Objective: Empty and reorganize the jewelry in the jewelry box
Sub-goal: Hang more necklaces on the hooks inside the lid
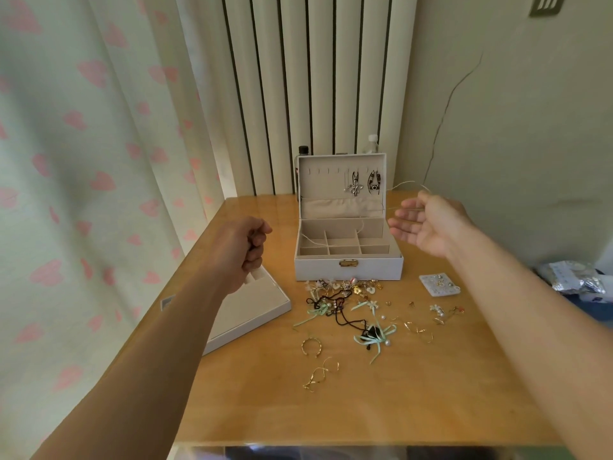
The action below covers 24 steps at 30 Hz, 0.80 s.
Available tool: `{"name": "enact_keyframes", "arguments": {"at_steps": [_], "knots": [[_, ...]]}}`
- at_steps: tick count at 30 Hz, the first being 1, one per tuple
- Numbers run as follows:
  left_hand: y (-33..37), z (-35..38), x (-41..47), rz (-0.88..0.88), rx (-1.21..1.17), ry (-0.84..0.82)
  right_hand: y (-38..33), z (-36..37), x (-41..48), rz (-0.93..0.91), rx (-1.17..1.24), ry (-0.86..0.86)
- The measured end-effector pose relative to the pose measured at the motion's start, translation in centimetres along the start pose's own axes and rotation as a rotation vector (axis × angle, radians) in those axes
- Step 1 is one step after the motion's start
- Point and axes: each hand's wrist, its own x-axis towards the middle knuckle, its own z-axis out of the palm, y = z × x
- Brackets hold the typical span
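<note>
Jewelry box, white leatherette with a brass clasp (348, 269), stands open at the far middle of the honey-coloured wooden table (398, 410), its lid upright so that the beige hook panel faces the person. The divided beige compartments look nearly emptied. Two dark-and-silver pendant pieces (356, 184) hang from the lid hooks, not yet removed.

The right hand (428, 224) hovers just right of the lid, palm turned inward, fingers relaxed and spread. A thin silvery chain (408, 181) loops across its fingers and runs back toward the box interior, probably draped this way to draw it out without knotting. The left hand (245, 249) is clenched above the table, left of the box. Nothing shows inside the fist, so whether it pinches the chain's other end cannot be told.

Below that hand lies the box's shallow white insert tray with beige lining (255, 310), likely set aside to expose the lower compartments. Directly before the box sits the emptied heap of gold charms, pearls and earrings (351, 288), spread flat for sorting. It includes a black beaded necklace (343, 315), mint-green ribbon bows (374, 338) and a gold open ring (311, 346). A small clear earring card (439, 284) lies apart, to the right.
</note>
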Motion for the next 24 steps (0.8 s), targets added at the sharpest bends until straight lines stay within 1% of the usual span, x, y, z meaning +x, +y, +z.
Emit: {"name": "enact_keyframes", "arguments": {"at_steps": [4, 6, 10, 14, 20, 24], "knots": [[0.8, 0.1, 0.5, 0.040, 0.018, -0.006, 0.5, -0.3, 0.3, 0.011, 0.029, -0.033], [0.9, -0.1, 0.7, 0.061, 0.056, 0.000, 0.6, -0.6, 0.6, 0.015, 0.104, -0.033], [-0.1, -1.3, 0.9, 0.082, 0.190, 0.051, 0.0, -1.8, 1.4, -0.025, 0.262, 0.044], [-1.1, -2.7, 1.3, 0.035, 0.271, 0.142, -0.6, -3.2, 2.4, -0.083, 0.319, 0.129], [-2.2, -3.7, 1.9, -0.021, 0.347, 0.274, -1.1, -4.7, 3.2, -0.086, 0.443, 0.260], [-2.5, -3.8, 2.0, -0.072, 0.357, 0.338, -0.9, -5.9, 3.0, -0.061, 0.421, 0.285]]}}
